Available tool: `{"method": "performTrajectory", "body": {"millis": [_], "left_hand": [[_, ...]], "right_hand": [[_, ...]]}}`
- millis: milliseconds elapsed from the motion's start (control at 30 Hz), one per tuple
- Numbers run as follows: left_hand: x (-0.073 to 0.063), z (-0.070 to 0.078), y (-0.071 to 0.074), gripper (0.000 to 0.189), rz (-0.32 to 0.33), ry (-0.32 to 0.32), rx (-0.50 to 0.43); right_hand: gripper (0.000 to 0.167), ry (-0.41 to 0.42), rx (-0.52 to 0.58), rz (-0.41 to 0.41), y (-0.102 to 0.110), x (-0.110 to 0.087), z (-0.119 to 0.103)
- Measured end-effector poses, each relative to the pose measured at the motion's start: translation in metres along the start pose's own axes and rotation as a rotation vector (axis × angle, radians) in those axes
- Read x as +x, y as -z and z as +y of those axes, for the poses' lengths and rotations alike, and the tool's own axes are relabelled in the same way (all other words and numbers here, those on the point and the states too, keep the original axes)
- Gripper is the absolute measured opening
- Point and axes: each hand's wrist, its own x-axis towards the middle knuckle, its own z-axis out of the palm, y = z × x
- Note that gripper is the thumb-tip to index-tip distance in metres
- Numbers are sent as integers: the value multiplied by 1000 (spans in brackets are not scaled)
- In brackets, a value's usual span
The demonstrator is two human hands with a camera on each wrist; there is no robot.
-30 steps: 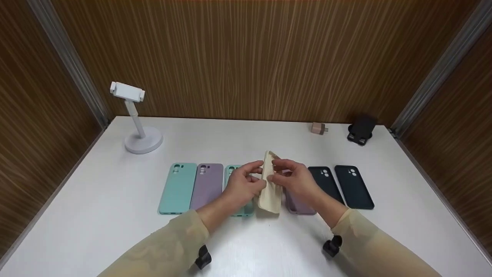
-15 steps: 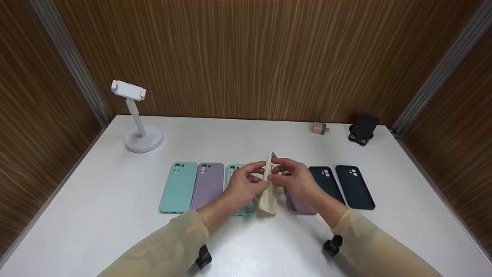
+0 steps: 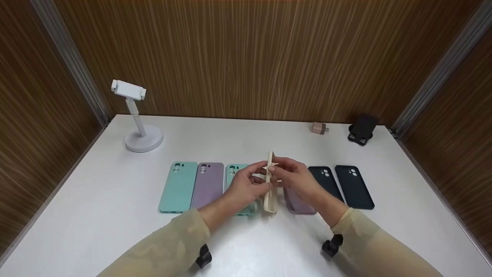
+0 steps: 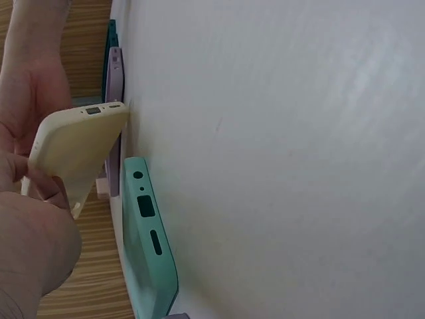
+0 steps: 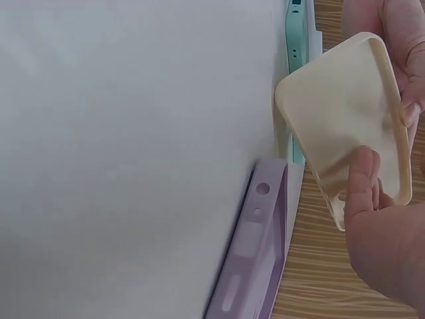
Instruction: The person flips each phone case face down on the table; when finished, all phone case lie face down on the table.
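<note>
A cream phone case (image 3: pixel 270 202) is held up on edge between both hands, over the middle of the row of cases. My left hand (image 3: pixel 248 182) pinches its left side with thumb and fingers. From the other side my right hand (image 3: pixel 300 179) grips the upper part, its thumb on the edge. In the right wrist view, fingers of the right hand (image 5: pixel 392 246) press against the inner face of the cream case (image 5: pixel 332 100). The left wrist view shows its outer back and the port cutouts along its bottom end.
To the left lie a teal case (image 3: pixel 178 188), a purple case (image 3: pixel 208 184) and another teal case (image 3: pixel 246 211), partly hidden by my left hand. A purple case (image 3: pixel 300 204) and two dark cases (image 3: pixel 354 188) lie right. Behind stand a white phone stand (image 3: pixel 143 138), plug (image 3: pixel 319 128) and black stand (image 3: pixel 362 129).
The cream case has turned from showing its inner face to nearly edge-on in the head view. My right thumb has shifted up onto its edge; the left hand has moved slightly right.
</note>
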Motion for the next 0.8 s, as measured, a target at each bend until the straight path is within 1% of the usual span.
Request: {"method": "performTrajectory", "body": {"millis": [133,200,333,400,467,600,667,800], "left_hand": [[-1,0,0,70,-43,-5,-24],[-1,0,1,72,-65,3,-28],[-2,0,2,70,-92,31,21],[-2,-1,3,67,-89,42,58],[-1,-2,3,63,-77,37,97],[-1,-4,2,59,-37,-9,172],[0,-5,2,58,-5,-36,211],[1,-6,2,59,73,-39,262]], "right_hand": [[54,-27,-11,12,2,1,1],[54,-34,-23,19,3,1,1],[50,-29,-29,21,5,1,2],[49,-27,-27,25,5,0,3],[49,-25,-26,30,6,1,4],[49,-30,-20,51,6,0,5],[50,-32,-5,57,6,0,4],[50,-29,32,66,7,-2,2]]}}
